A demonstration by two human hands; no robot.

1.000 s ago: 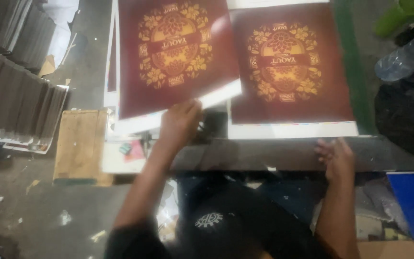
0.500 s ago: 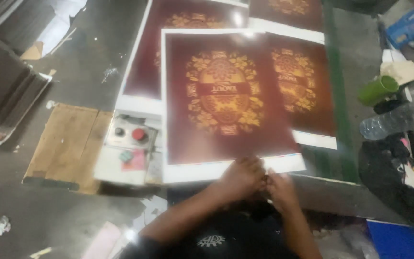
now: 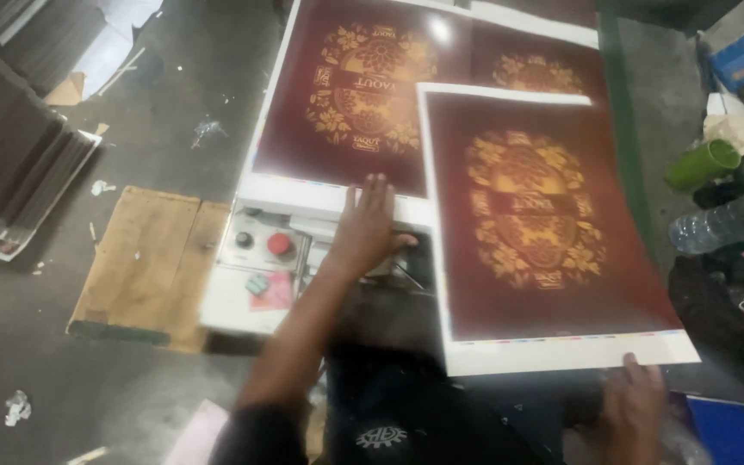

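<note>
A large dark red printed sheet (image 3: 544, 224) with a gold ornament and a white margin lies tilted over the right side of the machine table. My right hand (image 3: 635, 405) grips its near right corner from below. My left hand (image 3: 363, 226) rests flat, fingers spread, on the white edge of a stack of matching printed sheets (image 3: 346, 95) at the left. Another sheet of the same kind (image 3: 536, 65) shows at the back, partly covered by the one I hold.
A control panel (image 3: 260, 245) with a red button sits left of my left hand. A wooden pallet (image 3: 148, 258) lies on the floor, dark board stacks (image 3: 10, 155) beyond it. A green cup (image 3: 703, 164) and a clear plastic bottle (image 3: 725, 224) stand at the right.
The top sheet has slid from the middle to the right. My hands, together at its near edge before, have split: the left onto the stack, the right to the sheet's corner.
</note>
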